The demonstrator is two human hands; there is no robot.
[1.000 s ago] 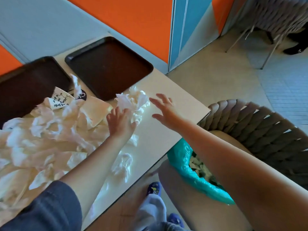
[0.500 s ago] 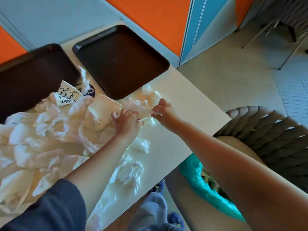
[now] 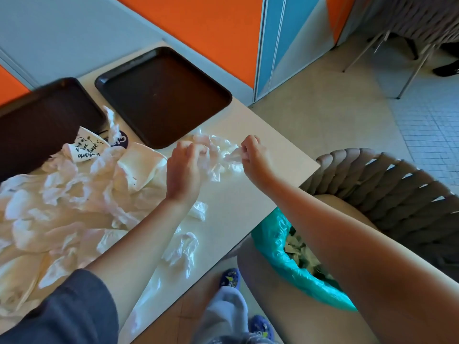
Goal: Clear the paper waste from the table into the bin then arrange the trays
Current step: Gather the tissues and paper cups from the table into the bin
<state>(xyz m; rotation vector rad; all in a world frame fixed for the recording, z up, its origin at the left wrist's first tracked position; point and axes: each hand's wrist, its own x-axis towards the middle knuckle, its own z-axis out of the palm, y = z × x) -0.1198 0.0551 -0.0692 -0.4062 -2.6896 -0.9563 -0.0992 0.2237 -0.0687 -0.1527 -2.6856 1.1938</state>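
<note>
A big heap of crumpled white paper napkins (image 3: 64, 202) covers the left half of the pale table (image 3: 273, 155). A smaller wad of napkins (image 3: 218, 150) lies near the table's far right corner. My left hand (image 3: 183, 167) curls its fingers into the left side of that wad. My right hand (image 3: 253, 155) pinches its right end. Two dark brown trays sit at the back: one tray (image 3: 164, 95) in the middle, another tray (image 3: 42, 120) at the left. The bin (image 3: 280, 244), lined with a teal bag, stands below the table's right edge under my right arm.
A printed paper cup (image 3: 87, 147) lies on its side between the trays and the heap. Loose napkins (image 3: 183, 252) lie near the table's front edge. A woven grey chair (image 3: 397, 189) stands right of the bin. My feet (image 3: 231, 279) are on the floor.
My right hand came in from the right, open, and closed on the right end of the small wad. My left hand stayed on the wad's left side.
</note>
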